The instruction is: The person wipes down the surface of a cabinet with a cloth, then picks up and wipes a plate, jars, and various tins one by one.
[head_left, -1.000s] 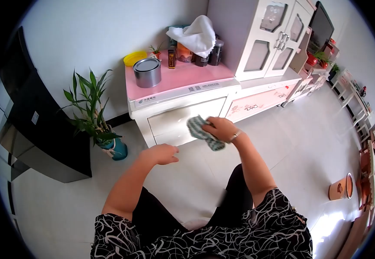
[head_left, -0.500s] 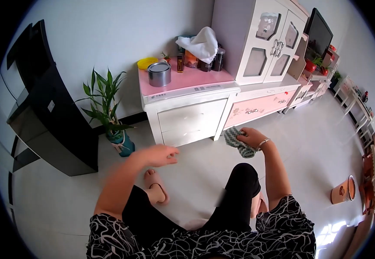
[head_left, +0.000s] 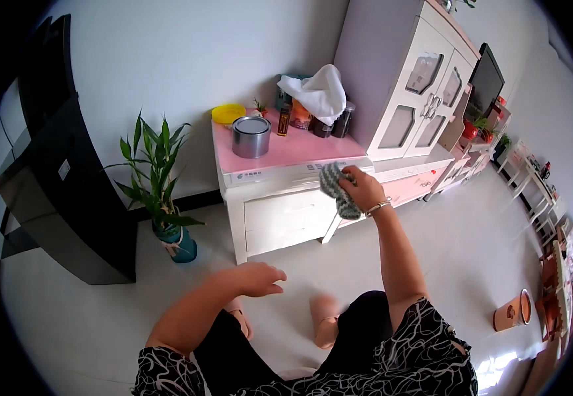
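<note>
My right hand (head_left: pixel 364 190) grips a green-and-white striped cloth (head_left: pixel 339 191), which hangs from the fingers in front of the right front corner of a white cabinet (head_left: pixel 286 218). My left hand (head_left: pixel 261 278) is held over the floor in front of the cabinet, holding nothing, with thumb and fingers apart. On the cabinet's pink top (head_left: pixel 293 152) stand a grey metal tin (head_left: pixel 251 140), a yellow dish (head_left: pixel 228 113), a small dark box (head_left: pixel 284 121) and several jars partly under a white cloth (head_left: pixel 319 94).
A potted plant (head_left: pixel 158 178) in a teal pot stands left of the cabinet, beside a tall black appliance (head_left: pixel 68 178). A taller white cabinet (head_left: pixel 398 99) adjoins on the right. A brown bin (head_left: pixel 512 313) stands on the floor at right. Both feet show below.
The striped cloth in my right hand has moved up and left, to the cabinet's front edge. My left hand is lower in view. The second foot has come into view beside the first.
</note>
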Motion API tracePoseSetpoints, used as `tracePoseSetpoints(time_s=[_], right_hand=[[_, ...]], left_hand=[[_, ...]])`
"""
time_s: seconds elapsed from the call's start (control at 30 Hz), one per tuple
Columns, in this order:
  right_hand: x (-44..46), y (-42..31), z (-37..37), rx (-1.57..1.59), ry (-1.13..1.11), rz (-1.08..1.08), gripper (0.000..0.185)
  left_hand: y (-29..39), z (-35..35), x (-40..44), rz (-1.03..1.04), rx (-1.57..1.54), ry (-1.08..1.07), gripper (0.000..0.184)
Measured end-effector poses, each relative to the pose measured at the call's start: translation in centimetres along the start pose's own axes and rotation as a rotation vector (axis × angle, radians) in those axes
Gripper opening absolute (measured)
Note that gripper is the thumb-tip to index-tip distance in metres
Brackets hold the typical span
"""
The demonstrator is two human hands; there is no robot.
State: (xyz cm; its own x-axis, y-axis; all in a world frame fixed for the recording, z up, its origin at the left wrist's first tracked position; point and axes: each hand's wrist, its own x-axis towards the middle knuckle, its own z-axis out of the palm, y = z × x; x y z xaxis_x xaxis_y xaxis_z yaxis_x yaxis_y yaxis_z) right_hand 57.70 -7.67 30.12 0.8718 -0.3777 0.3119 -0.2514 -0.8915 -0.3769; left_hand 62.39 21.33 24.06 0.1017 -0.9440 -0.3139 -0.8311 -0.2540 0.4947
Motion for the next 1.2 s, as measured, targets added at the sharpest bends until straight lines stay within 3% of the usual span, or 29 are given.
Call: tracePoseSetpoints(time_s=[0.03, 0.1, 0.13, 0.3, 0.4, 0.47, 0.57, 0.63, 0.7, 0.83, 0.9, 0.97, 1.1, 1.2], right_hand=[[0.9, 0.0, 0.0, 0.015, 0.076, -0.008, 0.03], [2.7, 0.4, 0.0, 0.043, 0.231, -0.012, 0.028], [3.6, 0.7, 0.1, 0.01, 0.301, -0.033, 0.027], [6.7, 1.3, 1.3, 0.011, 0.355, -0.05, 0.025], [8.2, 2.9, 2.9, 0.039, 0.322, -0.011, 0.026], [8.6, 4.6, 4.9, -0.197, 0.276, 0.026, 0.031], [7.7, 5.3, 7.2, -0.23, 0.316, 0.072, 0.042], [7.6, 5.4, 7.8, -0.23, 0.34, 0.071, 0.041], [7.5, 5.6, 8.5, -0.233, 0.423, 0.058, 0.04], [7.5, 5.0, 8.2, -0.211, 0.397, 0.128, 0.038], [7.7, 5.0, 8.7, -0.223, 0.435, 0.151, 0.037], [7.8, 4.7, 8.7, -0.21, 0.393, 0.195, 0.038], [7.9, 4.4, 8.5, -0.218, 0.368, 0.238, 0.037], [8.0, 4.0, 9.0, -0.235, 0.42, 0.221, 0.031]], left_hand=[[-0.2, -0.2, 0.4, -0.004, 0.004, -0.005, 0.038], [-0.7, -0.4, 1.6, 0.087, 0.086, 0.221, 0.027], [-0.9, -0.7, 1.9, 0.148, 0.196, 0.445, 0.016], [-2.8, -4.8, 2.3, 0.17, 0.207, 1.048, 0.004], [-5.5, -6.0, 2.5, 0.07, 0.149, 1.187, 0.003], [-6.9, -6.7, 2.4, -0.048, 0.033, 1.271, 0.01], [-9.3, -7.3, 3.4, 0.005, 0.013, 1.471, 0.01], [-10.6, -7.6, 3.6, -0.055, -0.126, 1.412, 0.016], [-12.7, -7.6, 4.9, -0.111, -0.008, 1.546, 0.022], [-15.3, -7.3, 7.6, -0.236, -0.064, 1.617, 0.027], [-16.4, -6.8, 8.9, -0.333, -0.269, 1.683, 0.032], [-16.3, -6.8, 9.1, -0.346, -0.546, 1.633, 0.04], [-16.0, -6.6, 9.0, -0.297, -0.74, 1.581, 0.044], [-16.7, -6.3, 9.3, -0.297, -0.653, 1.633, 0.044]])
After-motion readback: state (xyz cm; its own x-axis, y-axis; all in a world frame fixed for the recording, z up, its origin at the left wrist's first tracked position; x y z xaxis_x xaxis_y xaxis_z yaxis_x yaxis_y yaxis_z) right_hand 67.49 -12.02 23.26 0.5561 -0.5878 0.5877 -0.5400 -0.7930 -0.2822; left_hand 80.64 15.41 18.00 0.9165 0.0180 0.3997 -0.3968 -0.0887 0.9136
